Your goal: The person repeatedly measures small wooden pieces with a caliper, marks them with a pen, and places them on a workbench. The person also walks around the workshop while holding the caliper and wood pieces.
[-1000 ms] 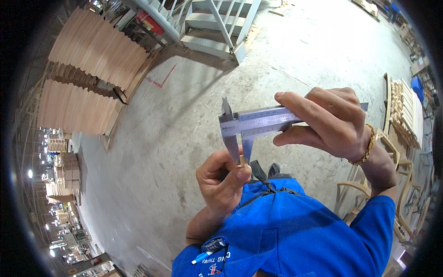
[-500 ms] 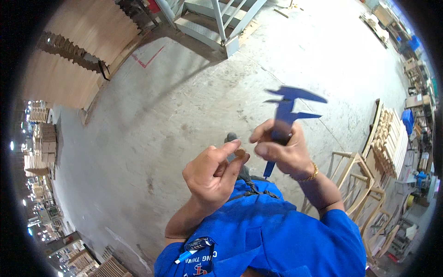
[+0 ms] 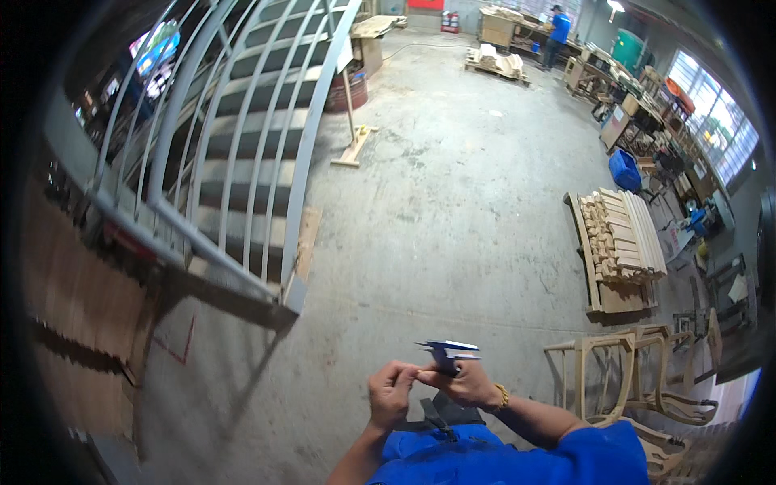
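Note:
My right hand point(image 3: 462, 385) is closed around a blue vernier caliper point(image 3: 447, 356), its jaws pointing to the right above my fist. A gold-coloured bracelet point(image 3: 503, 396) circles that wrist. Close on the left, my left hand point(image 3: 390, 394) is closed, thumb and finger pinched together. Its fingertips meet those of my right hand, and what lies between them is too small and covered to make out. Both hands are held in front of my blue shirt point(image 3: 501, 461).
A metal staircase with railings point(image 3: 250, 162) rises at the left. To the right stand a pallet of stacked wooden parts point(image 3: 622, 242) and wooden chair frames point(image 3: 622, 372). Far off, a person in blue point(image 3: 558, 32) is beside workbenches. A blue bin point(image 3: 625, 168) sits at the right.
The view has tipped up, bringing the staircase and far workshop in. My hands have come together at the fingertips; the small brown piece seen in my left fingers is now hidden.

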Demonstrator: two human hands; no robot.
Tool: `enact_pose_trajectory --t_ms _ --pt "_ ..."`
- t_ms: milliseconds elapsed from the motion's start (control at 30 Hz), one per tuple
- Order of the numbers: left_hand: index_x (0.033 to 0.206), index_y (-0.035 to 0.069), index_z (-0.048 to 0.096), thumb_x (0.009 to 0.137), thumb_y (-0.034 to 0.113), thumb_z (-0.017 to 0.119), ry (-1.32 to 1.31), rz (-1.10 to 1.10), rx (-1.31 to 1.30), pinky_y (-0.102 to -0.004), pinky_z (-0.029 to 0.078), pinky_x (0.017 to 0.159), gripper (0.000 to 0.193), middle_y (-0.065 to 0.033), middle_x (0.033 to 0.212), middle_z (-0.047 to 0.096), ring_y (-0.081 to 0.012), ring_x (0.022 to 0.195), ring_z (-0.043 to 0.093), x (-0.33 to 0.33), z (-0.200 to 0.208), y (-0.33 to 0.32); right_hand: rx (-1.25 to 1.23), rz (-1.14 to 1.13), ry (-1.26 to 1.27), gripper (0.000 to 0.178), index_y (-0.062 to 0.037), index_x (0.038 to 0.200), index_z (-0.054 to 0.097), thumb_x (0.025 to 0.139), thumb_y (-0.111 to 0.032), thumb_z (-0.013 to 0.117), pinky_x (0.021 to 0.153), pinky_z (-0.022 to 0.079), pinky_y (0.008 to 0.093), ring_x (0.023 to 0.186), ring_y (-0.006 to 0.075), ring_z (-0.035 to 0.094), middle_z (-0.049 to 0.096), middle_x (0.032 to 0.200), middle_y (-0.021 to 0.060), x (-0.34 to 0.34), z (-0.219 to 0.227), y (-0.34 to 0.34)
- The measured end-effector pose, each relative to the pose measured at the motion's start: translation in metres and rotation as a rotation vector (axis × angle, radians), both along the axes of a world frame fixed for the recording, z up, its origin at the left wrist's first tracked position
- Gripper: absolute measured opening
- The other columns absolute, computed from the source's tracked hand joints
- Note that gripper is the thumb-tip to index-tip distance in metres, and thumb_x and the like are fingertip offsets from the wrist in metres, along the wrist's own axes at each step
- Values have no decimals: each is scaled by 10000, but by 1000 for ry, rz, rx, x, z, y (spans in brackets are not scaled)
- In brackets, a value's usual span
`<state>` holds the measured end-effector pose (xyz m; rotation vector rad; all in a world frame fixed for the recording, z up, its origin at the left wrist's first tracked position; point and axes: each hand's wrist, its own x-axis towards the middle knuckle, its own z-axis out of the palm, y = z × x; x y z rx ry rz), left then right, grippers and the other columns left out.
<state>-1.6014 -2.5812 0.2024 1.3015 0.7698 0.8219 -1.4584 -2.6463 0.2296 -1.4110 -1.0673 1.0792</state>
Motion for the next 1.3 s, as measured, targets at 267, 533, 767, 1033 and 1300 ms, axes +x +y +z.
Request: enact_pose_trajectory --t_ms 267,533,767,1033,1300 --pt "700 27 499 853 90 544 58 -380 993 -375 382 437 172 -135 571 455 -325 497 495 249 -6 205 133 -314 -152 175 3 809 625 809 -165 673 470 405 270 522 75 491 561 599 58 214 -22 141" --pt "715 38 575 841 91 541 61 -459 764 -353 392 447 141 -121 592 530 -282 488 536 443 8 401 4 -32 -215 184 -10 840 642 807 -188 675 538 439 269 588 81 530 595 641 60 442 3 346" --pt "736 9 543 894 126 492 -55 -521 276 -303 391 460 203 -84 564 506 -170 463 489 612 -27 593 -39 132 -75 177 10 845 639 797 -157 677 561 441 238 638 62 540 624 694 33 622 -9 552" --pt "789 -5 550 849 128 551 63 -765 483 -340 420 531 146 -154 604 515 -252 549 533 845 15 837 -67 -255 82 146 5 775 640 796 -136 676 466 315 203 543 9 422 524 608 -60 831 -11 757" --pt "703 14 552 804 148 591 261 -906 420 -315 366 487 172 -123 576 481 -184 505 470 1020 1 1104 -62 41 -176 163 -3 784 640 793 -166 655 501 397 237 551 60 471 557 594 13 1024 -35 1029"
